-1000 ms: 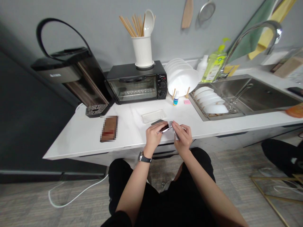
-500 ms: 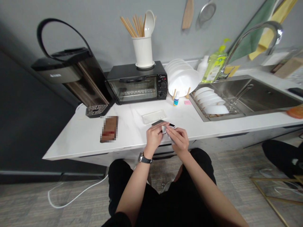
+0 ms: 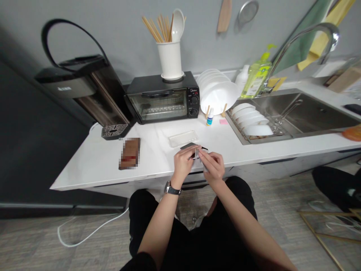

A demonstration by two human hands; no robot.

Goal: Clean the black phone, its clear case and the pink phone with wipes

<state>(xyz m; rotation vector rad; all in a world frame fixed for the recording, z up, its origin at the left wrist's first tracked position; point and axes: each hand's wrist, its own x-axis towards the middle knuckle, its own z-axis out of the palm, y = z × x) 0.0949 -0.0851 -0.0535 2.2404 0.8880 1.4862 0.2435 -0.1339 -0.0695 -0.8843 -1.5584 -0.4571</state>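
Over the counter's front edge, my left hand (image 3: 184, 161) is closed around a thin dark phone (image 3: 188, 145), its edges showing past the fingers. My right hand (image 3: 214, 165) pinches a pale grey cloth (image 3: 205, 168) against the phone. Both hands meet there, and fingers cover most of the phone and cloth. Just behind them lies a clear, shallow phone case (image 3: 183, 139). Farther back stands a small spray bottle (image 3: 210, 117) with a blue and yellow label, beside a pink pad (image 3: 223, 122).
A blurred brown flat item (image 3: 129, 153) lies left on the counter (image 3: 93, 169). Behind are a water dispenser (image 3: 93, 90), a toaster oven (image 3: 163, 101) bearing a chopstick holder (image 3: 170, 60), and racked plates (image 3: 218, 96). Bowls (image 3: 251, 119) stand in the sink (image 3: 316, 113) at right.
The cloth and fingers have shifted slightly on the phone, with a little more of the pale cloth showing between the hands. Otherwise things stay in place; the view tilts slightly.
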